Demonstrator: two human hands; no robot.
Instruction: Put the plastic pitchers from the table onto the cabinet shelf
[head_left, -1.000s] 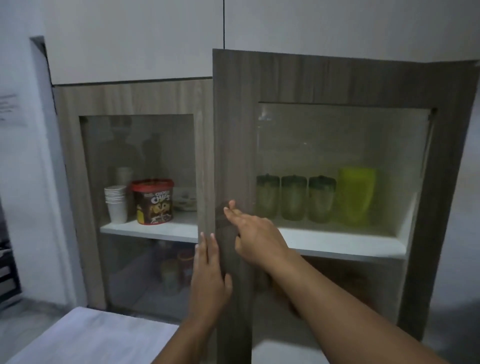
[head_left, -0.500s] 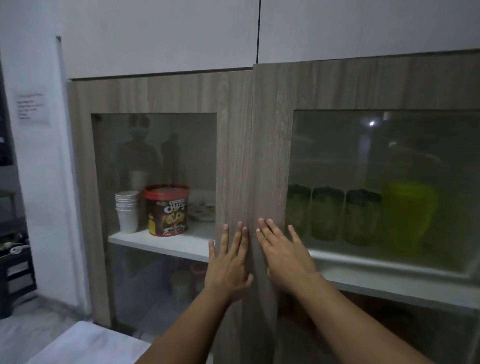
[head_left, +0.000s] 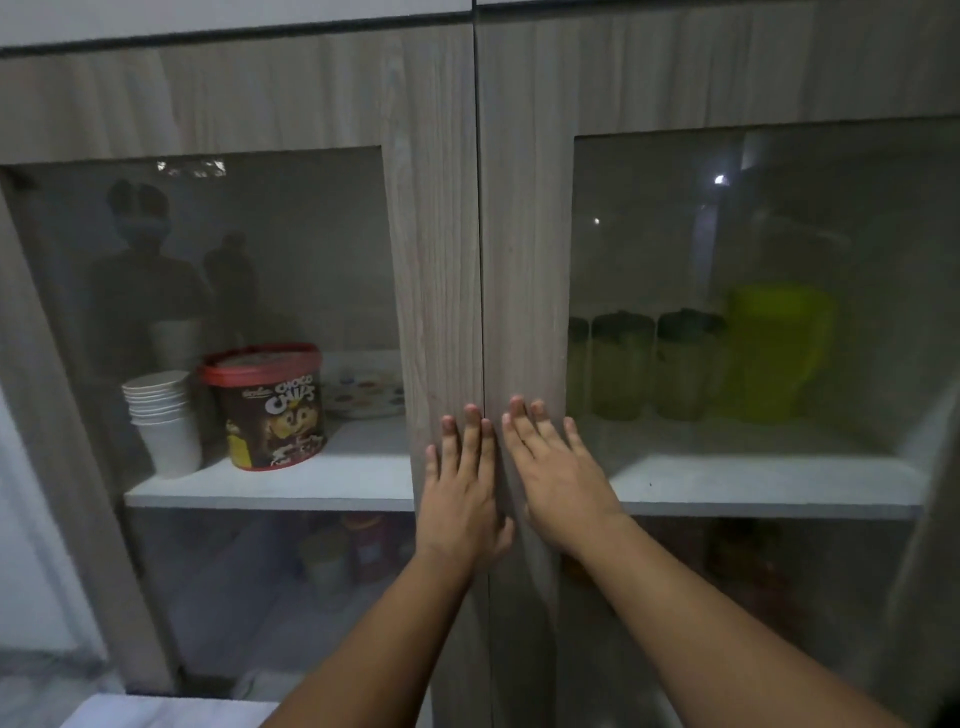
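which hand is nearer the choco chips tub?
Left. The left hand lies flat on the left door's stile, just right of the choco chips tub behind the glass. The right hand is flat on the right door, across the seam, farther from the tub.

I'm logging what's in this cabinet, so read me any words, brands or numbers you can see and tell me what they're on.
"CHOCO CHIPS": front of the red-lidded tub on the left shelf, behind the glass.
A small line of print above it on the tub: too blurred to read.
Paper cups, green pitchers and both doors: no text visible.
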